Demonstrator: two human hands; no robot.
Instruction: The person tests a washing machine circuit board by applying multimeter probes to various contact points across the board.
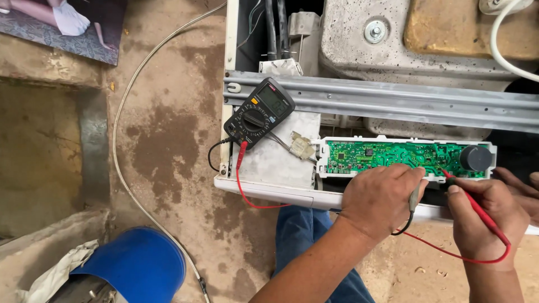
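Observation:
A green circuit board (387,156) in a white plastic frame lies on the front edge of an opened white appliance (264,163). My left hand (379,199) grips a black test probe (414,196), tip near the board's lower edge. My right hand (485,216) pinches a red test probe (477,209), its tip touching the board beside a round black knob (475,157). Red and black leads run to a black multimeter (259,111) resting on the appliance's metal rail, display facing up.
A grey concrete counterweight (359,50) and hoses fill the appliance interior. A metal braided hose (120,146) curves over the stained concrete floor. A blue drum (140,264) with a rag lies lower left. My blue-trousered leg (303,230) is below the appliance.

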